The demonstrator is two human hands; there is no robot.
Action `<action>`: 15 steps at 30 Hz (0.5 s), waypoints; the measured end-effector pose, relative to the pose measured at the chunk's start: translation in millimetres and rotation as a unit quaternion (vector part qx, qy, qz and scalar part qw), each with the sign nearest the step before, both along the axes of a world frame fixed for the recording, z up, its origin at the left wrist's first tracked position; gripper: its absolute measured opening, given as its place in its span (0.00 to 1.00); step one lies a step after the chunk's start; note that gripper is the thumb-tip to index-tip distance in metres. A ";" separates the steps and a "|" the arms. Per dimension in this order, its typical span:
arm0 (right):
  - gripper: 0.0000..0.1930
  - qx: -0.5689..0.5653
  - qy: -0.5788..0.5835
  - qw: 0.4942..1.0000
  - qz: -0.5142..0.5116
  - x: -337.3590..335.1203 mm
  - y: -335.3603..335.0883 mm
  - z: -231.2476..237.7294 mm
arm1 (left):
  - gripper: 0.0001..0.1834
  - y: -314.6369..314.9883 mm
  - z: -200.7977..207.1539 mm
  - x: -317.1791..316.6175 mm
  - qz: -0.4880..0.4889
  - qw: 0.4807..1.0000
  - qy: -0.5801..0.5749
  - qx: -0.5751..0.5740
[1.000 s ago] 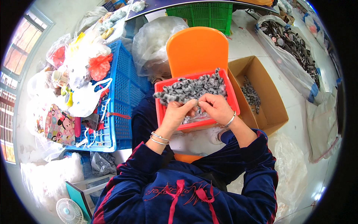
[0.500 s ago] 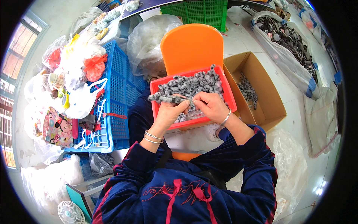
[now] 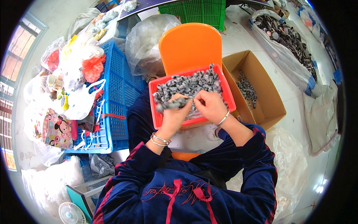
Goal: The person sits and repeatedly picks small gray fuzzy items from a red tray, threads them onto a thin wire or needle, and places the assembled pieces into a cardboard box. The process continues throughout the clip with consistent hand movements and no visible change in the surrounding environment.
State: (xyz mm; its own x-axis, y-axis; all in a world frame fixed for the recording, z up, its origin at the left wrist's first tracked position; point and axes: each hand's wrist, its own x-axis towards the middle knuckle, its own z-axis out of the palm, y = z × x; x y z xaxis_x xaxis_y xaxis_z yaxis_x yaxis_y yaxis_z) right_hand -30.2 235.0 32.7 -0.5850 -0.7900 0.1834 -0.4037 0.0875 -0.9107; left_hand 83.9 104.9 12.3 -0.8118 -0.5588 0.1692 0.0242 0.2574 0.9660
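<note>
My left hand (image 3: 174,118) is closed around a striped grey-and-black plush strip (image 3: 164,105), whose left end sticks out past the fingers, slightly blurred. Close beside it, my right hand (image 3: 211,107) pinches at the strip's other end; the fingertips of both hands nearly meet, and what exactly the right fingers grip is too small to make out. Both hands are over a red plastic tray (image 3: 229,93). Inside the tray lies a heap of similar fuzzy grey-and-black pieces (image 3: 186,85), with some thin whitish, shiny material at the near side.
The tray rests on an orange chair (image 3: 190,48). To its right stands an open cardboard box (image 3: 269,99) with more plush pieces. A blue crate (image 3: 121,128) heaped with bags is at left. Beyond are a clear bag (image 3: 143,46), a green crate (image 3: 194,13) and a sack of dark items (image 3: 283,41).
My left hand has turned and shifted slightly right, and the plush strip's free end has swung down toward me. The right hand stays nearly in place, pinching.
</note>
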 end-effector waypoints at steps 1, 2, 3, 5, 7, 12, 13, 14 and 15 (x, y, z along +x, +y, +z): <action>0.07 0.008 0.055 0.998 -0.023 2.5 -0.6 -0.9 | 0.06 4.8 2.7 -1.8 0.007 0.999 0.009 -0.044; 0.07 0.016 0.111 0.993 -0.046 3.7 -1.1 -2.1 | 0.06 10.4 7.8 -3.6 0.014 0.996 0.018 -0.088; 0.08 0.007 0.142 0.988 -0.056 2.9 -1.9 -4.6 | 0.06 13.5 12.0 -4.6 0.021 0.991 0.027 -0.132; 0.09 -0.010 0.206 0.975 -0.078 -0.4 -3.0 -8.7 | 0.06 9.2 12.9 -3.7 -0.001 0.996 0.016 -0.086; 0.09 -0.025 0.049 0.998 -0.032 -6.3 -0.3 -6.4 | 0.06 2.3 12.1 -2.4 -0.022 1.000 -0.005 0.015; 0.11 -0.114 -0.297 0.946 0.057 -11.5 -1.4 4.0 | 0.09 -2.0 14.7 -5.2 -0.046 0.951 0.068 0.297; 0.11 -0.120 -0.312 0.941 0.061 -10.6 -2.0 4.7 | 0.09 -2.3 13.0 -4.9 -0.048 0.946 0.064 0.316; 0.11 -0.125 -0.327 0.935 0.065 -8.6 -3.1 5.5 | 0.09 -2.4 12.0 -4.5 -0.051 0.939 0.059 0.334; 0.11 -0.131 -0.341 0.928 0.068 -7.3 -3.7 6.1 | 0.09 -2.5 11.8 -4.6 -0.053 0.933 0.055 0.353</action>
State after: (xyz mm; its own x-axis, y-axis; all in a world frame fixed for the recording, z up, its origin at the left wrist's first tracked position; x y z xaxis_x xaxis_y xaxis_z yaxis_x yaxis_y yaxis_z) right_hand -37.4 231.3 38.9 -0.5331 -0.8460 0.0034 0.2845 -0.1830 -0.9410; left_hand 79.3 102.4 24.1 -0.8685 -0.4797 -0.1246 0.1219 -0.4504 0.8844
